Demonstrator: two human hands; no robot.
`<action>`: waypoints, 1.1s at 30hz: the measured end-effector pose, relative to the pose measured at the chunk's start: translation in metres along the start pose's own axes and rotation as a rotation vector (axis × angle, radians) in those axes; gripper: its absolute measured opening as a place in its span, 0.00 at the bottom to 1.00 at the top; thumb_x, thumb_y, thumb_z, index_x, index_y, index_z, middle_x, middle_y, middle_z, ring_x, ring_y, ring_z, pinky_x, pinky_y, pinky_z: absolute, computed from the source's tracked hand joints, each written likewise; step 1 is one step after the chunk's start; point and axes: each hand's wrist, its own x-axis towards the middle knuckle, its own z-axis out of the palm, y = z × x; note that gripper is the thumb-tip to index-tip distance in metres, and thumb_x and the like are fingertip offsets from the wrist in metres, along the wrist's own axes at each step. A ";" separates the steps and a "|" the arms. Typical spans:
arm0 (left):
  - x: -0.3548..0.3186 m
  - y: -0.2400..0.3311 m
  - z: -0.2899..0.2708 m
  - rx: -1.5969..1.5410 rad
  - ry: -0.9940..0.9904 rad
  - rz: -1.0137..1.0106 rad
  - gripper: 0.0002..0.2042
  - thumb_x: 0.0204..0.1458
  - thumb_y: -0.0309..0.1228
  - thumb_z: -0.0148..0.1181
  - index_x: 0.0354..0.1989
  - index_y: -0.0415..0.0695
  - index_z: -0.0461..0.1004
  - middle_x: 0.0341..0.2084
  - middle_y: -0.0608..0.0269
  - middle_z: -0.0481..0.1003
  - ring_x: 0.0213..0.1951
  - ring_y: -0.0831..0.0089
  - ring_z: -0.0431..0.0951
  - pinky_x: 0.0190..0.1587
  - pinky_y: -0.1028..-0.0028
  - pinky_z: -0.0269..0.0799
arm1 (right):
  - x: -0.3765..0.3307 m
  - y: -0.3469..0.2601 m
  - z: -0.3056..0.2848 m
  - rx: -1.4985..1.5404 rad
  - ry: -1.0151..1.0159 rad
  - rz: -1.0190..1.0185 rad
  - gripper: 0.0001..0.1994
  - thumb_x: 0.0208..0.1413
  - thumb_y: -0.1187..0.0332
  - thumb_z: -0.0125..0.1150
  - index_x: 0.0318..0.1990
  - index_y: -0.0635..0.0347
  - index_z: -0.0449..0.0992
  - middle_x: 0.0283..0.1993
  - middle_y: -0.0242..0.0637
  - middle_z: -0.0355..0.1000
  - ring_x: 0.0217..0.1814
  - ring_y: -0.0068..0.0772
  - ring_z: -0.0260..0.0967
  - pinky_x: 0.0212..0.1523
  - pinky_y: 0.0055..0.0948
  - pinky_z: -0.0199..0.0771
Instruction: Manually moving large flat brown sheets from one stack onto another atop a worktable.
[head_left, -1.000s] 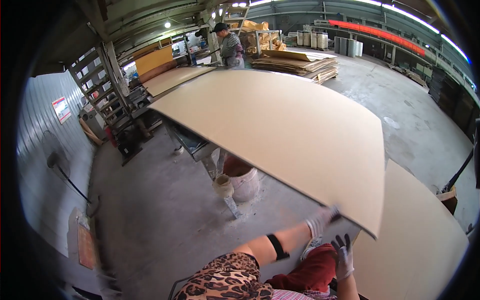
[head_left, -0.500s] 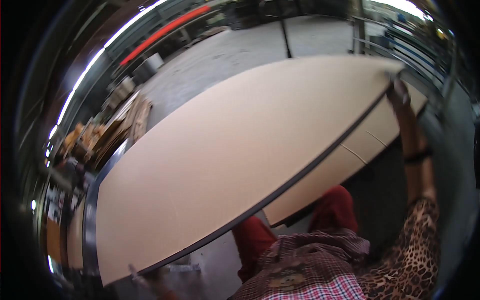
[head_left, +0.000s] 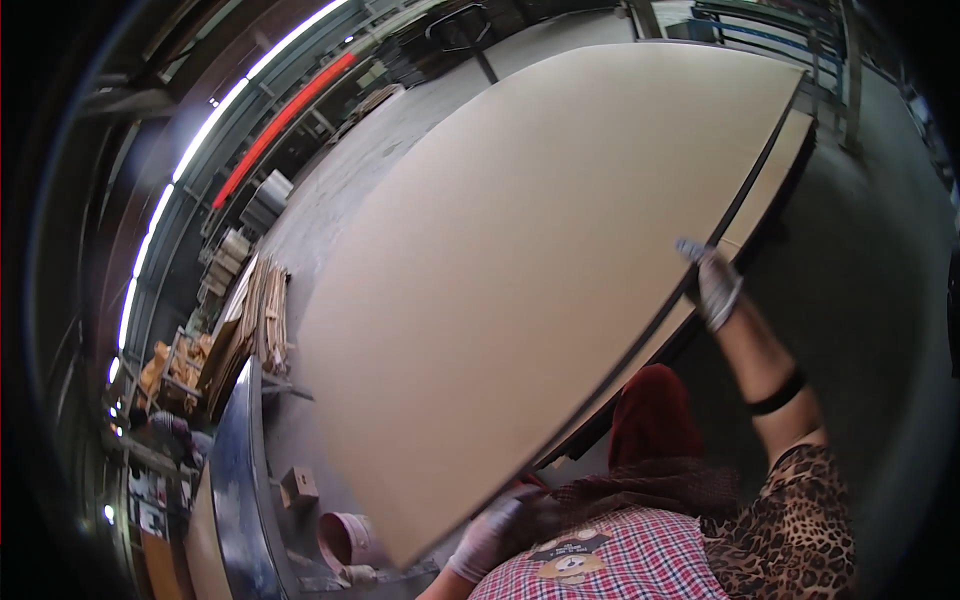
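A large tan board (head_left: 560,220) with a dark edge slants across the middle of the head view. Beneath it, a second tan board (head_left: 778,170) shows along the right side. My right hand (head_left: 718,288), in a pale glove, grips the upper board's near edge, thumb on top and other fingers hidden below. Close to my body, my left hand (head_left: 488,532), gloved too, holds the same edge near the board's lower-left corner. Its fingers are partly hidden and a little blurred.
At the left stands a blue-grey table (head_left: 235,470). A pink bucket (head_left: 345,540) lies tipped beside it, near a small brown box (head_left: 298,487). Stacked brown sheets (head_left: 262,310) lie farther off. A person (head_left: 170,435) is at the far left; metal rails (head_left: 770,30) stand at the far right.
The upper board has shifted toward the right, its left end moving away from the blue-grey table. My right hand has slid nearer along its edge; my left hand has moved right, closer to my body.
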 end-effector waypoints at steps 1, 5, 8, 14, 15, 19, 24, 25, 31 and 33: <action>0.009 -0.008 -0.026 0.019 -0.223 -0.204 0.16 0.52 0.31 0.47 0.47 0.35 0.64 0.42 0.57 0.70 0.45 0.69 0.70 0.50 0.69 0.63 | -0.009 0.026 0.006 0.455 0.111 0.150 0.23 0.47 0.62 0.54 0.50 0.68 0.65 0.50 0.43 0.66 0.53 0.34 0.61 0.55 0.29 0.57; 0.113 -0.012 -0.159 0.770 0.096 0.420 0.20 0.51 0.32 0.50 0.52 0.36 0.60 0.47 0.54 0.67 0.49 0.66 0.67 0.51 0.70 0.61 | -0.032 0.055 -0.027 0.536 0.223 0.442 0.19 0.46 0.63 0.58 0.44 0.66 0.68 0.47 0.43 0.67 0.52 0.39 0.61 0.52 0.29 0.60; 0.179 -0.015 -0.231 1.388 0.858 0.231 0.29 0.44 0.36 0.60 0.53 0.36 0.58 0.48 0.54 0.66 0.49 0.62 0.67 0.52 0.70 0.60 | -0.012 0.108 -0.047 0.038 0.503 0.579 0.18 0.48 0.62 0.57 0.44 0.65 0.68 0.45 0.41 0.68 0.48 0.39 0.65 0.48 0.30 0.62; 0.223 -0.072 -0.362 0.319 0.862 0.177 0.27 0.44 0.33 0.60 0.51 0.36 0.58 0.44 0.52 0.68 0.43 0.59 0.70 0.45 0.64 0.67 | -0.011 0.193 -0.045 0.271 0.528 0.611 0.17 0.49 0.65 0.55 0.45 0.62 0.66 0.41 0.43 0.69 0.41 0.41 0.67 0.42 0.37 0.66; 0.221 -0.065 -0.360 0.099 0.666 0.102 0.24 0.46 0.31 0.59 0.51 0.37 0.59 0.43 0.52 0.69 0.41 0.59 0.71 0.42 0.64 0.70 | -0.018 0.198 -0.048 0.360 0.574 0.646 0.15 0.49 0.68 0.54 0.44 0.62 0.67 0.40 0.42 0.69 0.39 0.42 0.67 0.39 0.39 0.68; 0.234 -0.042 -0.365 0.073 0.538 0.293 0.21 0.45 0.23 0.57 0.49 0.40 0.60 0.40 0.53 0.70 0.37 0.59 0.73 0.36 0.65 0.72 | -0.010 0.230 -0.045 0.271 0.652 0.727 0.15 0.50 0.70 0.53 0.46 0.60 0.65 0.42 0.44 0.68 0.42 0.43 0.66 0.41 0.41 0.68; 0.299 -0.026 -0.308 0.205 0.495 0.200 0.20 0.46 0.22 0.55 0.49 0.39 0.59 0.39 0.54 0.70 0.36 0.57 0.73 0.36 0.60 0.73 | 0.005 0.268 -0.037 -0.186 0.582 0.800 0.20 0.51 0.60 0.52 0.48 0.62 0.62 0.47 0.49 0.65 0.48 0.47 0.63 0.47 0.41 0.64; 0.310 -0.037 -0.316 0.155 0.527 0.195 0.22 0.44 0.21 0.56 0.49 0.40 0.60 0.39 0.55 0.70 0.36 0.60 0.72 0.37 0.63 0.72 | 0.005 0.257 -0.007 -0.044 0.627 0.805 0.18 0.48 0.63 0.57 0.44 0.62 0.64 0.43 0.46 0.66 0.43 0.42 0.64 0.43 0.42 0.64; 0.385 -0.109 -0.271 0.314 0.755 0.256 0.29 0.40 0.19 0.59 0.53 0.43 0.57 0.47 0.56 0.65 0.45 0.62 0.67 0.47 0.68 0.65 | -0.014 0.240 0.018 -0.066 0.474 1.029 0.19 0.50 0.62 0.52 0.49 0.57 0.61 0.55 0.44 0.57 0.56 0.49 0.54 0.48 0.51 0.61; 0.396 -0.128 -0.261 0.423 0.852 0.221 0.31 0.39 0.18 0.59 0.55 0.43 0.55 0.50 0.55 0.63 0.48 0.61 0.65 0.50 0.68 0.63 | -0.014 0.246 0.001 -0.024 0.429 1.078 0.20 0.50 0.63 0.53 0.50 0.58 0.59 0.57 0.44 0.55 0.57 0.50 0.53 0.51 0.52 0.59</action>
